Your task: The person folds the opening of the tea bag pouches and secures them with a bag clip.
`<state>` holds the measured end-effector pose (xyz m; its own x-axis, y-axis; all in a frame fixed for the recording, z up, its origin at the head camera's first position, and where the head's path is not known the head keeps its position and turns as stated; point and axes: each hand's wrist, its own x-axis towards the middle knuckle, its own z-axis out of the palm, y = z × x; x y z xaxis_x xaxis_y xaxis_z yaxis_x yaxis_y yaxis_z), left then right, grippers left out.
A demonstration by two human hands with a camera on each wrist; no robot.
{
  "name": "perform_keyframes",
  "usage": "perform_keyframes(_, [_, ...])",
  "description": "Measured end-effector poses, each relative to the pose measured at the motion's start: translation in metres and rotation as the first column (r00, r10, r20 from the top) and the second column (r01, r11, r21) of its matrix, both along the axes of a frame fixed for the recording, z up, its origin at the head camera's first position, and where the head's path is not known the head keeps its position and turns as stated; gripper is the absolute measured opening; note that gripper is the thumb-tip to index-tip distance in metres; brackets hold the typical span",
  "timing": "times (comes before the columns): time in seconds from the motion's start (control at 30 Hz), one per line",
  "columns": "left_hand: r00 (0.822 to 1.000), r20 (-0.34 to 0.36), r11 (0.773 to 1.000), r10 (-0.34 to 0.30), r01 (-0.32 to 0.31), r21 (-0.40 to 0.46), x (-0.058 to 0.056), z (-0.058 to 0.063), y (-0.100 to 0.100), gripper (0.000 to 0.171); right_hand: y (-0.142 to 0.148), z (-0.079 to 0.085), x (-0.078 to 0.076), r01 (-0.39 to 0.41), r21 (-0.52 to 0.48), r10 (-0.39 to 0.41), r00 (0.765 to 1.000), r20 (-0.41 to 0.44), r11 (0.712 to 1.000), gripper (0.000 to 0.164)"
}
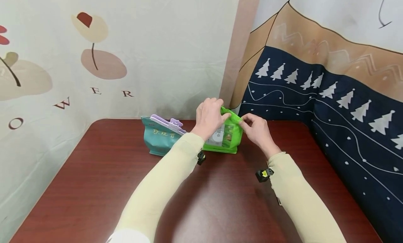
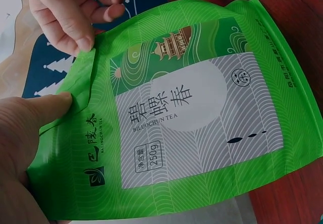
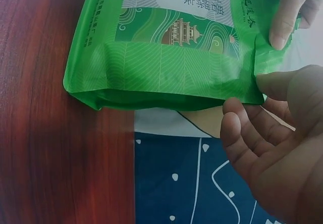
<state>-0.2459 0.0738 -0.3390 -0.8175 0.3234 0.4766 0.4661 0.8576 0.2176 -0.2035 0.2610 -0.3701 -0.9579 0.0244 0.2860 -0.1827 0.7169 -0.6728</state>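
A bright green Biluochun tea bag (image 1: 232, 140) stands at the table's back, its printed label facing me. In the left wrist view a strip of the bag's top (image 2: 83, 77) is folded over toward the label. My left hand (image 1: 209, 117) grips the bag's top, its thumb (image 2: 48, 110) on the fold and its fingers behind, hidden in that view. My right hand (image 1: 256, 129) pinches the top right corner between thumb and fingers, as the right wrist view shows; its other fingers (image 3: 247, 133) are bent below that corner.
Left of the green bag stands a teal tea bag (image 1: 160, 141) with a purple sealing clip (image 1: 168, 124) across its top, partly behind my left arm. The dark red table (image 1: 94, 187) meets a pale patterned cloth (image 1: 176, 61) behind and a navy tree-print cloth (image 1: 346, 131) at right.
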Motion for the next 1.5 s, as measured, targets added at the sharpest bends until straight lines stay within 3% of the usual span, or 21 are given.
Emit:
perform_keyframes(0.5, [1.0,0.002,1.0,-0.011,0.011,0.009,-0.001,-0.002,0.0,0.034,0.011,-0.006,0.01,-0.038,0.011,0.038,0.999,0.036,0.999,0.031])
perform_keyframes(0.7, [0.999,0.038,1.0,-0.01,0.01,0.007,-0.001,-0.001,0.0,0.034,0.02,-0.007,0.019,-0.039,0.036,0.036,0.996,0.076,0.999,0.033])
perform_keyframes(1.5, [0.999,0.019,0.999,-0.031,0.031,0.028,-0.002,-0.002,-0.003,0.036,0.05,-0.027,0.049,-0.092,0.142,0.068,0.984,0.165,0.986,0.025])
